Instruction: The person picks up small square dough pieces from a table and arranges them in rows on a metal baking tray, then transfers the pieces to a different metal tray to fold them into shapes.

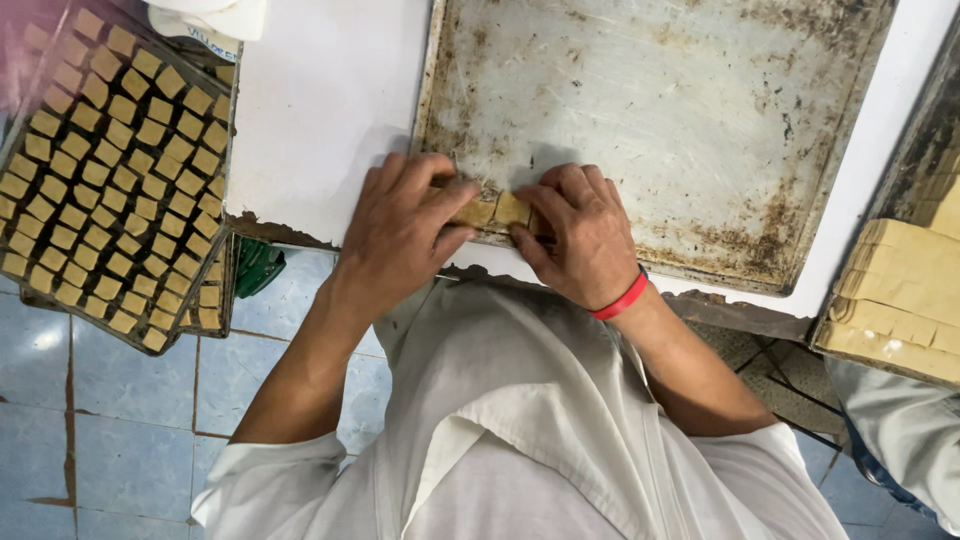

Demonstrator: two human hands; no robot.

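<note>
Both hands, left hand and right hand, fingers pinching tan dough squares at metal tray's near edge; press evenly, keep row straight.

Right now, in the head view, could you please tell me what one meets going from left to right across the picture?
Tray of small tan dough squares → left hand → row of dough pieces held between the hands → right hand → red wristband → stack of scored dough slabs. Both hands rest on the near edge of a worn metal baking sheet.
</note>
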